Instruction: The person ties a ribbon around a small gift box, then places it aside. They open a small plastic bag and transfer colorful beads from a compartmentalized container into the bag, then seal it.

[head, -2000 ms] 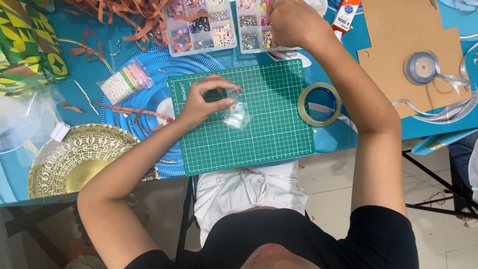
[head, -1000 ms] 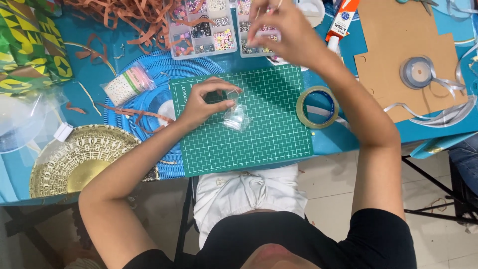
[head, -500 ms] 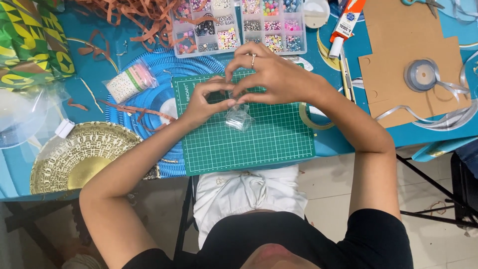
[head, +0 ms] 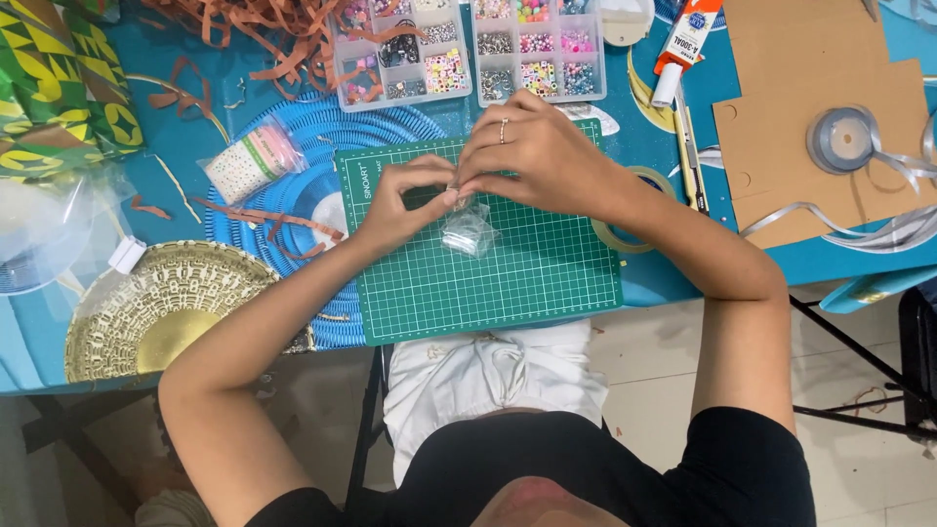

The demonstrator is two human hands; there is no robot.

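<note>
A small clear plastic bag (head: 469, 232) lies on the green cutting mat (head: 508, 283) in the middle of the blue table. My left hand (head: 402, 202) pinches the bag's top edge from the left. My right hand (head: 543, 161), with a ring on one finger, pinches the same spot from the right. The fingertips of both hands meet just above the bag. What sits between the fingertips is too small to tell.
Two clear bead organiser boxes (head: 405, 49) (head: 539, 44) stand behind the mat. A glue tube (head: 683, 37), cardboard (head: 815, 88) and a silver ribbon spool (head: 844, 137) lie to the right. A tape roll (head: 625, 239) sits under my right wrist. A gold plate (head: 156, 307), bead packet (head: 249, 161) and brown paper strips (head: 254, 24) lie to the left.
My right hand came back from the bead boxes to the mat and joined my left hand at the top of the clear bag. The left hand stayed at the mat.
</note>
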